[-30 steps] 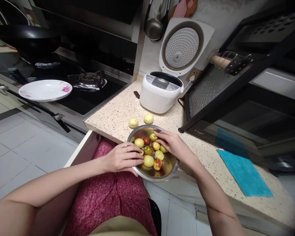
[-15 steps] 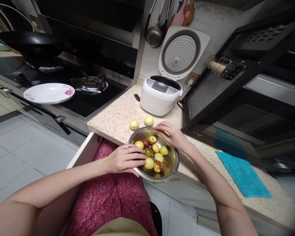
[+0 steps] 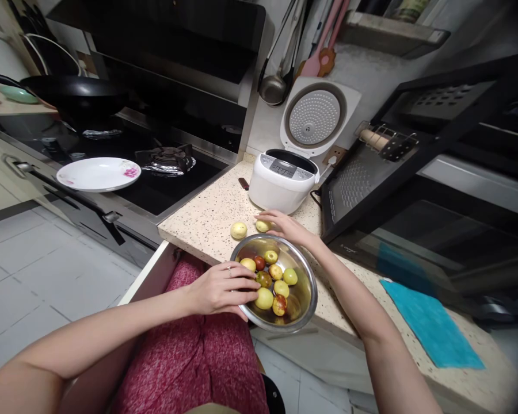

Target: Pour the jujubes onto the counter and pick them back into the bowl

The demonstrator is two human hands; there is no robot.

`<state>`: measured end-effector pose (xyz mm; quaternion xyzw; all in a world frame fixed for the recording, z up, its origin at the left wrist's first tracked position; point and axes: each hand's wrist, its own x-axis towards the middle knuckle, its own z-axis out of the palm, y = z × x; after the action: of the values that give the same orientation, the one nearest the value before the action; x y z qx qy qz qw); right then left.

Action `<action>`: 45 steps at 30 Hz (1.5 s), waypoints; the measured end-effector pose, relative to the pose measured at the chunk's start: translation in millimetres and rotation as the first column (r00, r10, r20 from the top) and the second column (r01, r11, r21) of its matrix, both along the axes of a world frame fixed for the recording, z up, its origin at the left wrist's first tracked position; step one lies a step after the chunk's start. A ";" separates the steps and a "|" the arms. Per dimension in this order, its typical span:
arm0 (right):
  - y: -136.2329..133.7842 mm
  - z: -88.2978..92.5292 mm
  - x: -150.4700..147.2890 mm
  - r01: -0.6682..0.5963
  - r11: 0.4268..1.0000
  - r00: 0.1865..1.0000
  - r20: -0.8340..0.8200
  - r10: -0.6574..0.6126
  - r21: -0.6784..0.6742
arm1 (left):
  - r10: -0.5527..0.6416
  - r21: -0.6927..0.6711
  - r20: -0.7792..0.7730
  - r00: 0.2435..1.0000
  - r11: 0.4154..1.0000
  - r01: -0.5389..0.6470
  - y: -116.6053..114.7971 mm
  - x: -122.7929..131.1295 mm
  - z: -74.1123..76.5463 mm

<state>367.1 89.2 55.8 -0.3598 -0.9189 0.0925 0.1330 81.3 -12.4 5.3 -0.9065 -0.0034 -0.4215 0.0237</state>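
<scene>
A steel bowl [image 3: 305, 290] holding several green and reddish jujube fruits [image 3: 274, 278] sits at the speckled counter's front edge. My left hand [image 3: 219, 288] grips the bowl's near left rim, fingers curled over it beside a yellow fruit. My right hand [image 3: 284, 226] reaches past the bowl's far rim and rests on a pale green fruit [image 3: 261, 226] lying on the counter; its fingers curve over the fruit. Another pale fruit [image 3: 239, 230] lies loose just to the left.
A white rice cooker [image 3: 282, 183] with its lid up stands behind the fruit. A black oven with open door [image 3: 371, 172] is at right, a teal cloth [image 3: 431, 325] lies on the counter, and a white plate [image 3: 97, 174] rests by the stove [image 3: 168, 161].
My right hand has left the bowl and moved away over its far rim to the fruit on the counter. My left hand has stayed on the bowl's rim.
</scene>
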 end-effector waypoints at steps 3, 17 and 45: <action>-0.3 0.7 -4.8 -0.011 1.000 1.000 0.012 0.011 0.022 | 0.005 -0.012 -0.002 1.000 1.000 -0.005 -1.2 0.3 0.0; -48.7 26.8 3.4 0.079 0.940 0.994 -0.098 -0.049 0.333 | 0.039 -0.029 -0.013 0.999 0.999 -0.039 -4.9 0.0 -0.1; -102.1 5.4 -6.2 -0.021 0.991 0.873 -0.486 -0.048 -0.135 | 0.370 -0.586 0.114 0.922 0.774 -0.239 54.5 -11.7 -6.4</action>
<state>360.9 -12.9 61.2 -0.3394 -0.8447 0.2415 0.3362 69.6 42.1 -1.1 -0.8071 -0.2772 -0.4908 -0.1758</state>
